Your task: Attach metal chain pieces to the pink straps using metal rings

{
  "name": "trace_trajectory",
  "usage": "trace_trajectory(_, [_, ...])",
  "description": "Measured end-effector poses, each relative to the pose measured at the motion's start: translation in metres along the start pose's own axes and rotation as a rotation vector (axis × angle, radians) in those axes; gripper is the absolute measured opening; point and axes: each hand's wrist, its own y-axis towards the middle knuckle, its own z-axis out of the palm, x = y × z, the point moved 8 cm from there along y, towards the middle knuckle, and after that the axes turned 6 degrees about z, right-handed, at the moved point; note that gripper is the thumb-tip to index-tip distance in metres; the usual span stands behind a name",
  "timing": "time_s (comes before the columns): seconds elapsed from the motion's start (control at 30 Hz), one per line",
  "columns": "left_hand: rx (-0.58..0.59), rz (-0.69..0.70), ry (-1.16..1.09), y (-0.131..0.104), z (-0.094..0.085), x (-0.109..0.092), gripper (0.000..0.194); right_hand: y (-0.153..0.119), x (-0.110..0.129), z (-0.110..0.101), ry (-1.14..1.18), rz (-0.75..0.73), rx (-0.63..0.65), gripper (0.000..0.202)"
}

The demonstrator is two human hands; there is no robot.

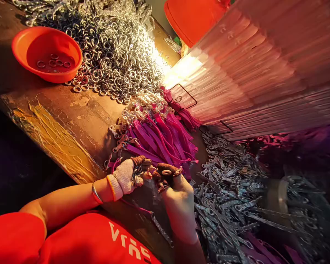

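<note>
Hands: 2, gloved. Left hand (125, 176) closed on dark metal links (137, 170), count unclear, above the surface (88, 110). Right hand (178, 198): fingers bent, 1 pale ring (166, 172) at them; grip cannot be told. Red-orange containers: 2. Bowl (20, 53) holds at least 5 loose rings (52, 63); tub (195, 18), contents hidden. Below hands, 1 purple strap (139, 209): long axis diagonal, chain end (162, 231) toward lower right.

My left grip (125, 176) holds metal links (137, 170) beside my right grip (177, 190); purple straps (165, 141) lie just beyond; metal rings (107, 62) heap farther off.
</note>
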Motion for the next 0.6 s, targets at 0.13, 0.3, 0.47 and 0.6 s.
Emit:
trace_trajectory(0.13, [0.032, -0.156, -0.017, -0.010, 0.002, 0.004, 0.028, 0.001, -0.023, -0.014, 0.235, 0.107, -0.185, 0.029])
trace_trajectory(0.3, [0.066, -0.080, 0.186, -0.019, 0.003, 0.015, 0.034, -0.010, -0.023, -0.008, 0.264, 0.066, -0.197, 0.028])
trace_trajectory(0.47, [0.055, -0.150, 0.154, -0.028, 0.007, 0.030, 0.027, -0.022, -0.025, -0.014, 0.120, -0.004, -0.065, 0.035])
trace_trajectory(0.6, [0.050, -0.284, 0.216, -0.034, 0.011, 0.039, 0.014, -0.026, -0.036, -0.013, 0.065, -0.037, 0.123, 0.040])
